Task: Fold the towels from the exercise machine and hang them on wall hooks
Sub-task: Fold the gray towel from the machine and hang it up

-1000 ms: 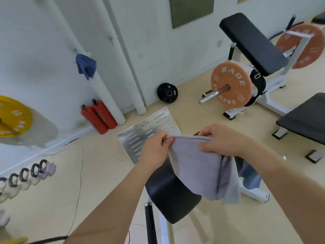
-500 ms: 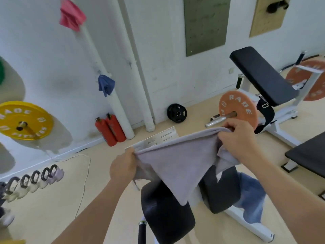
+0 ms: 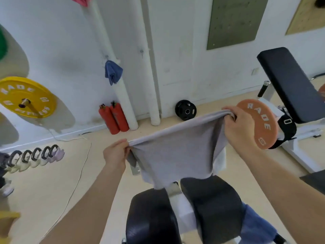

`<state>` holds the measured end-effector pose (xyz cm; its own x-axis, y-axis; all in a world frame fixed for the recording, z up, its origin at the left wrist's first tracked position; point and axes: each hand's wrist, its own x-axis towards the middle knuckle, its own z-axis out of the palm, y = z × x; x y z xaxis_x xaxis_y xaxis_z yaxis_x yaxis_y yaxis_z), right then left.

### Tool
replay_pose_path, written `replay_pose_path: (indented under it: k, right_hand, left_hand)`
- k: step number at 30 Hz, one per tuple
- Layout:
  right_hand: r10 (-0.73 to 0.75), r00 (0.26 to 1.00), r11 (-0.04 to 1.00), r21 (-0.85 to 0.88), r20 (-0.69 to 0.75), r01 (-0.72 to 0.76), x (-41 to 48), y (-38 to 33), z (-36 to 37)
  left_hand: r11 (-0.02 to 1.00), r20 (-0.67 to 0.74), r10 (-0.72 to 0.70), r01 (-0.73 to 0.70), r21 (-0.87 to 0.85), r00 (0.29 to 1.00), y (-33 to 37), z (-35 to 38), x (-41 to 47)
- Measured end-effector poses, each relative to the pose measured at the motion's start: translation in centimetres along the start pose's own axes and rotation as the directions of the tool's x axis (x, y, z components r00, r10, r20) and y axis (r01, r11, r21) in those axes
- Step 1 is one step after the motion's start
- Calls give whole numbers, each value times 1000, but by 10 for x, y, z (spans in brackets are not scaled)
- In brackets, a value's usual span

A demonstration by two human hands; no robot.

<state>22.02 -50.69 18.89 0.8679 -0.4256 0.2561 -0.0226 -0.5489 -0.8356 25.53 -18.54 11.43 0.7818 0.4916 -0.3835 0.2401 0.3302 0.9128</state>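
Observation:
A grey towel (image 3: 175, 148) hangs stretched between my two hands above the exercise machine's black pads (image 3: 211, 205). My left hand (image 3: 115, 153) pinches its lower left corner. My right hand (image 3: 236, 125) grips the bunched upper right corner, held higher. A blue towel (image 3: 255, 224) lies draped on the machine at the lower right. On the wall pipe, another blue towel (image 3: 112, 71) hangs from a hook, and a pink towel (image 3: 82, 0) hangs higher at the frame's top edge.
Two red fire extinguishers (image 3: 114, 118) stand by the white pipe (image 3: 123, 88). An orange weight plate (image 3: 260, 124) and a black bench (image 3: 290, 81) are at the right. A yellow plate (image 3: 26, 97) hangs left, kettlebells (image 3: 33, 156) below, and a cable (image 3: 77, 173) crosses the floor.
My hands have drawn apart, pulling the grey towel out wide; the right hand has risen. The view has tilted up toward the wall.

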Motion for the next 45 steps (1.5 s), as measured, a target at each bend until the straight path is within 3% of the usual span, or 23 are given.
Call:
replay_pose_path:
  k: [3, 7, 10, 12, 15, 17, 19, 24, 28, 32, 35, 37, 39, 42, 43, 45]
  right_hand:
    - [17, 997, 999, -39, -72, -20, 20, 28, 3]
    - [74, 972, 954, -301, 221, -4, -2, 122, 23]
    - [228, 867, 893, -451, 443, -5, -28, 192, 41]
    - [316, 762, 851, -524, 565, 36, -43, 224, 50]
    - [388, 611, 790, -590, 690, 165, -60, 250, 53]
    - [393, 553, 772, -590, 735, 236, -63, 259, 51]
    - [404, 554, 784, -587, 728, 200, -59, 263, 49]
    - [455, 666, 811, -585, 591, -34, -56, 266, 41]
    - [457, 740, 825, -546, 493, -146, -55, 252, 47]
    - [366, 743, 869, -492, 560, -57, -63, 223, 58]
    - [305, 684, 876, -477, 663, 72, -81, 192, 72]
    - [275, 663, 895, -437, 696, 87, -95, 166, 86]
    - [256, 664, 937, -350, 702, 9, -114, 136, 102]
    - [354, 687, 930, -159, 634, -332, -146, 89, 133]
    - [403, 673, 879, -56, 621, -474, -155, 75, 140]
    - [444, 681, 790, 103, 583, -604, -162, 50, 143]
  left_hand:
    - [986, -91, 159, -154, 58, 983, 30, 16, 3]
    - [877, -97, 214, -148, 456, 972, -21, -3, -8]
    - [646, -4, 145, -92, 758, 989, -89, -29, -18]
    - [513, 10, 78, -49, 857, 997, -128, -51, -22]
    - [237, 81, -35, -70, 969, 996, -171, -78, -33]
    - [112, 17, -113, -4, 994, 993, -180, -82, -48]
    - [62, -82, -149, 92, 994, 985, -178, -78, -60]
    - [68, -221, -188, 237, 969, 957, -173, -77, -62]
    - [68, -250, -175, 265, 962, 952, -182, -91, -63]
    - [62, -206, -146, 217, 974, 968, -183, -92, -61]
    - [86, 13, -29, -10, 996, 1000, -177, -84, -62]
    - [177, 218, 32, -220, 959, 975, -174, -74, -66]
    - [348, 314, 39, -307, 886, 949, -171, -58, -78]
    - [659, 308, 37, -255, 708, 951, -154, -34, -101]
    - [727, 308, 47, -244, 642, 950, -147, -29, -107]
    - [841, 303, 37, -194, 506, 952, -125, -25, -116]
